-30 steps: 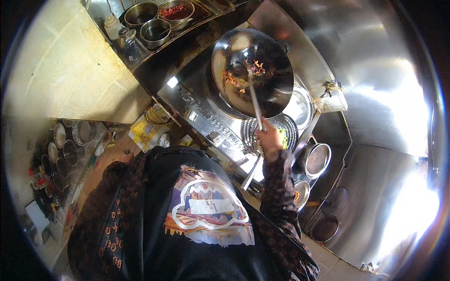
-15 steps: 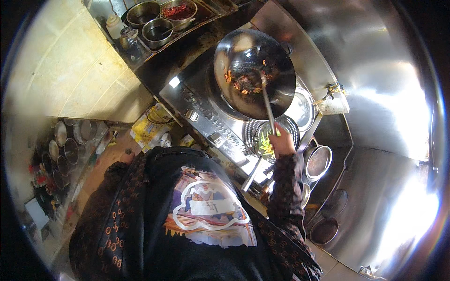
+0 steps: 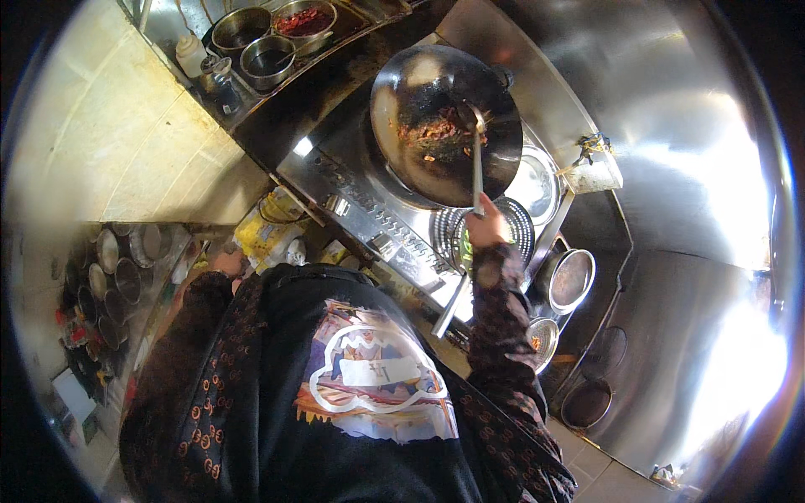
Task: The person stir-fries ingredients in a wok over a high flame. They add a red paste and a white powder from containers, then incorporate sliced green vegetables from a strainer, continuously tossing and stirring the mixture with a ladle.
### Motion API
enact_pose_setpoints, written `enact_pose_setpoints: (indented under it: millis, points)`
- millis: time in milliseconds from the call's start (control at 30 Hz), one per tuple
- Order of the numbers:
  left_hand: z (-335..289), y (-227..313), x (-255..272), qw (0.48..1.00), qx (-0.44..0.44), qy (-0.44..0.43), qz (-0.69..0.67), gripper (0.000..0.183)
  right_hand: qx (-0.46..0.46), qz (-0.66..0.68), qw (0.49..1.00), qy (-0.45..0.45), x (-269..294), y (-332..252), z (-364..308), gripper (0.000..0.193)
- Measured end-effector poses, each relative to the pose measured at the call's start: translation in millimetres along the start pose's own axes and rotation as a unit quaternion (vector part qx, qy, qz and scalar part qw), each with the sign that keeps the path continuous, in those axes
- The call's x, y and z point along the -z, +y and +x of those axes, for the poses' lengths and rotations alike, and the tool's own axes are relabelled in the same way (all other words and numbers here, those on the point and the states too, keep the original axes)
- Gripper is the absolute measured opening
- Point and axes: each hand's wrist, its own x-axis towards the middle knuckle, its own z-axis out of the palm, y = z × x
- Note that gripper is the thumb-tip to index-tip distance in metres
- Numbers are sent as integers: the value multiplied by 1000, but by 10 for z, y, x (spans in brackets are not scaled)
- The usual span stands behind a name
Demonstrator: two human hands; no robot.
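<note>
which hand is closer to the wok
Right. The right hand sits at the near rim of the wok, gripping the ladle that reaches into it. The left hand hangs low, away from the stove.

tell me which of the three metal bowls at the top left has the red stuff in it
The rightmost metal bowl, at the picture's top edge. It is filled with chopped red matter. The bowl to its left looks dark inside, and the nearer one holds dark liquid.

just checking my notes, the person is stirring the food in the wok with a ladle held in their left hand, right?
Not quite. The head view shows the right hand holding the ladle in the wok. The left hand is down by the counter edge, away from the wok.
</note>
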Motion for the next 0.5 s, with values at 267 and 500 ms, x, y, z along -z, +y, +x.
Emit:
enact_pose_setpoints:
  millis: [267, 500]
  points:
    - [-64, -47, -1, 999, 10, -7, -42, 39, -50, 93, 977, -187, 336, 116, -564, 60]
    - [-514, -628, -269, 995, 16, -67, -73, 47, 8, 60, 998, -3, -453, 115, -302, 57]
